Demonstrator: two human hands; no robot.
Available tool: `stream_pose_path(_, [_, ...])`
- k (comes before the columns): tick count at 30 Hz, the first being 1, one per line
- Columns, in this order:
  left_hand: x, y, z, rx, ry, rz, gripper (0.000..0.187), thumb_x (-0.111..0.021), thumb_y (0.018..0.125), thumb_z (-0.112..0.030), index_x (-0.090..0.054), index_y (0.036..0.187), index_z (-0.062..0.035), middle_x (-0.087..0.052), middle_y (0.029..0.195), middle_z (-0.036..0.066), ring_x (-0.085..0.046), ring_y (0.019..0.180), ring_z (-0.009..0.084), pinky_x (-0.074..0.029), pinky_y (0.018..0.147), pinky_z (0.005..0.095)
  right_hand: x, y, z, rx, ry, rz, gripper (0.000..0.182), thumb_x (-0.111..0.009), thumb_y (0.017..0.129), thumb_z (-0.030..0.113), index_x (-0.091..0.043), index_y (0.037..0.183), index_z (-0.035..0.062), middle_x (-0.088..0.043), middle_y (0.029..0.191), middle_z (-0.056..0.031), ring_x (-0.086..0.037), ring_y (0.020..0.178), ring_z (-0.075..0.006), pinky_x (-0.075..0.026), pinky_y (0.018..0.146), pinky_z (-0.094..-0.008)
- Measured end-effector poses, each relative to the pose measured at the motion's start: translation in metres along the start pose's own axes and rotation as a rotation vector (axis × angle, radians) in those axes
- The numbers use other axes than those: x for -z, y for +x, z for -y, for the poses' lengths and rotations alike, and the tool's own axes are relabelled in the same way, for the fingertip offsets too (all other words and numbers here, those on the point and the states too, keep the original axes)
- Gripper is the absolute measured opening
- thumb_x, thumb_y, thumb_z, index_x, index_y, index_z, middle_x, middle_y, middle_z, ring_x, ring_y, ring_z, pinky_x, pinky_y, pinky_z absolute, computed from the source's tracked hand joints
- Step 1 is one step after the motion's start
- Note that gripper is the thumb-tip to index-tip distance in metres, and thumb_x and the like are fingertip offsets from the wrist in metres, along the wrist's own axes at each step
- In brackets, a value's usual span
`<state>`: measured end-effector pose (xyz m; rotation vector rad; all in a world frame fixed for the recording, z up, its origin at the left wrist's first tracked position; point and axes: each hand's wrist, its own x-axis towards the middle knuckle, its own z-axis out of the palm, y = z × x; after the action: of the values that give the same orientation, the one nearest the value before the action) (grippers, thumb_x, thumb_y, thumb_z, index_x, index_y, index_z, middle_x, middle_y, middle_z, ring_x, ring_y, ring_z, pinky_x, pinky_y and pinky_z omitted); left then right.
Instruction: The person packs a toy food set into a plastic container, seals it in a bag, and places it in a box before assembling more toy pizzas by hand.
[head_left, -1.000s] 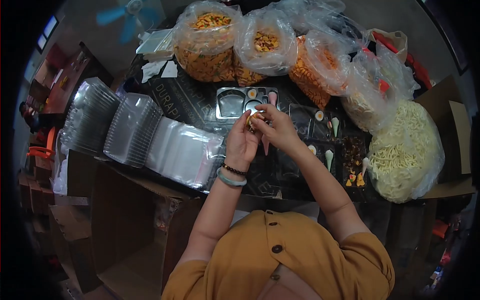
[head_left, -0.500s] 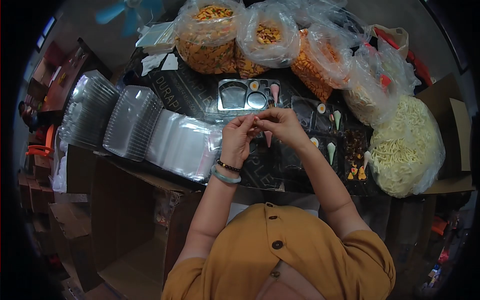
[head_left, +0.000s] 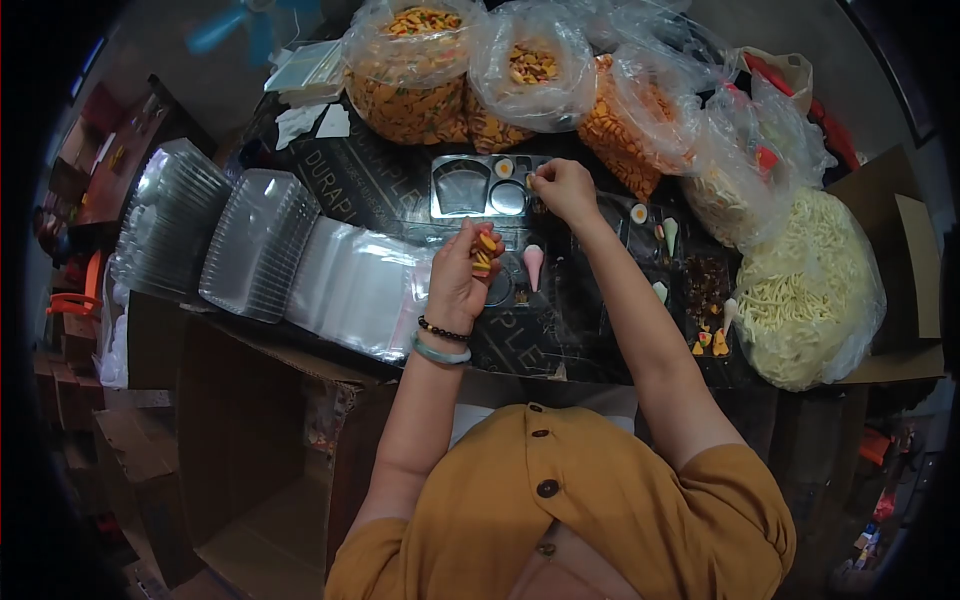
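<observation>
My left hand (head_left: 468, 268) is cupped palm up around several small yellow and red pieces (head_left: 485, 252), heaped against its fingers. My right hand (head_left: 565, 190) is pinched over the right end of a clear plastic tray (head_left: 465, 212); its fingertips hide what they hold. In that tray sits a small fried-egg-shaped piece (head_left: 504, 169). Nearer me, a pink cone-shaped piece (head_left: 533, 266) lies in another clear tray. Right of my right arm are another egg-shaped piece (head_left: 639, 214), a green cone-shaped piece (head_left: 670, 238) and a tray corner with orange-yellow pieces (head_left: 711, 344).
Large clear bags of small orange pieces (head_left: 405, 95) line the back. A bag of pale strands (head_left: 805, 300) stands at the right. Stacked clear lids (head_left: 262, 245) and flat plastic bags (head_left: 350, 285) lie left. An open cardboard box (head_left: 250, 430) is below the table edge.
My hands have parted. My right hand has moved up and right to the far tray. My left hand has lowered slightly and turned open, showing the yellow and red pieces.
</observation>
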<state>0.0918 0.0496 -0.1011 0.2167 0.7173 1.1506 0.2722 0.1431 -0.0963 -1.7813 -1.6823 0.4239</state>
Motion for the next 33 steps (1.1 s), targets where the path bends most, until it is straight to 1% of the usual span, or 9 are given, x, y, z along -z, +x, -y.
stream_pose_path(10, [0.006, -0.009, -0.001, 0.006, 0.058, 0.078, 0.015, -0.06, 0.088, -0.015, -0.062, 0.099, -0.005, -0.062, 0.082, 0.003, -0.059, 0.072, 0.0118, -0.045, 0.056, 0.0194, -0.013, -0.008, 0.005, 0.13, -0.498, -0.031, 0.016, -0.062, 0.076, 0.021, -0.07, 0.081, 0.0077, -0.064, 0.089, -0.0112, -0.063, 0.08, -0.0298, -0.048, 0.069, -0.0398])
stream_pose_path(13, [0.009, -0.009, 0.001, 0.05, 0.003, 0.123, 0.016, -0.06, 0.088, -0.018, -0.062, 0.098, -0.0055, -0.062, 0.08, 0.002, -0.058, 0.068, 0.0109, -0.043, 0.054, 0.0192, 0.013, -0.034, 0.018, 0.236, -0.24, -0.117, 0.016, -0.063, 0.079, 0.017, -0.069, 0.088, 0.0055, -0.063, 0.088, -0.0101, -0.063, 0.077, -0.0249, -0.049, 0.067, -0.0366])
stream_pose_path(15, [0.01, -0.008, 0.004, 0.088, -0.065, 0.175, 0.016, -0.059, 0.089, -0.019, -0.061, 0.097, -0.0057, -0.062, 0.08, 0.002, -0.057, 0.067, 0.0109, -0.041, 0.053, 0.019, 0.034, -0.061, 0.032, 0.271, 0.442, 0.172, 0.016, -0.067, 0.078, 0.01, -0.069, 0.094, 0.0065, -0.062, 0.095, -0.0095, -0.062, 0.08, -0.0194, -0.048, 0.07, -0.0284])
stream_pose_path(17, [0.006, -0.011, 0.012, 0.214, -0.177, 0.275, 0.016, -0.056, 0.091, -0.022, -0.06, 0.093, -0.0061, -0.061, 0.079, 0.002, -0.056, 0.065, 0.0107, -0.04, 0.051, 0.0191, 0.051, -0.088, 0.041, 0.337, 0.617, 0.321, 0.022, -0.07, 0.076, 0.007, -0.068, 0.097, 0.006, -0.059, 0.103, -0.0084, -0.06, 0.085, -0.0166, -0.047, 0.071, -0.0254])
stream_pose_path(22, [-0.024, -0.03, 0.038, 0.323, -0.001, 0.353, 0.02, -0.052, 0.093, -0.023, -0.059, 0.09, -0.0051, -0.06, 0.076, 0.003, -0.055, 0.062, 0.0107, -0.04, 0.05, 0.0191, 0.083, -0.126, 0.023, 0.687, 0.167, -0.064, 0.017, -0.066, 0.071, 0.003, -0.062, 0.088, 0.0043, -0.059, 0.099, -0.0106, -0.061, 0.082, -0.0268, -0.05, 0.069, -0.0337])
stream_pose_path(25, [-0.036, -0.041, 0.06, 0.381, 0.153, 0.585, 0.027, -0.048, 0.095, -0.026, -0.06, 0.093, -0.0019, -0.059, 0.077, 0.004, -0.055, 0.064, 0.0105, -0.041, 0.051, 0.0199, 0.112, -0.163, 0.008, 0.681, -0.036, -0.126, 0.017, -0.065, 0.073, 0.003, -0.058, 0.089, 0.0036, -0.059, 0.098, -0.0098, -0.06, 0.084, -0.0273, -0.049, 0.072, -0.0347])
stream_pose_path(28, [-0.053, -0.056, 0.087, 0.538, 0.116, 0.64, 0.032, -0.046, 0.096, -0.022, -0.055, 0.116, 0.0018, -0.06, 0.092, 0.006, -0.057, 0.077, 0.0112, -0.044, 0.058, 0.0209, 0.147, -0.217, -0.02, 0.391, 0.059, -0.253, 0.012, -0.062, 0.079, 0.001, -0.057, 0.09, 0.0025, -0.06, 0.09, -0.0109, -0.06, 0.081, -0.0272, -0.048, 0.07, -0.0339])
stream_pose_path(30, [-0.058, -0.062, 0.096, 0.54, 0.149, 0.595, 0.031, -0.049, 0.094, -0.018, -0.054, 0.117, 0.0016, -0.06, 0.094, 0.007, -0.058, 0.08, 0.012, -0.045, 0.06, 0.0205, 0.184, -0.27, -0.041, 0.052, 0.125, -0.311, 0.008, -0.058, 0.082, -0.004, -0.057, 0.089, 0.0005, -0.06, 0.091, -0.0122, -0.06, 0.083, -0.0227, -0.048, 0.069, -0.03])
stream_pose_path(33, [-0.056, -0.062, 0.106, 0.499, 0.195, 0.538, 0.028, -0.055, 0.091, -0.012, -0.055, 0.115, 0.0011, -0.06, 0.096, 0.008, -0.059, 0.084, 0.0136, -0.047, 0.062, 0.02, 0.226, -0.349, -0.103, -0.18, -0.253, -0.496, 0.01, -0.058, 0.081, -0.006, -0.058, 0.09, -0.001, -0.06, 0.087, -0.0115, -0.061, 0.079, -0.0209, -0.049, 0.069, -0.0294])
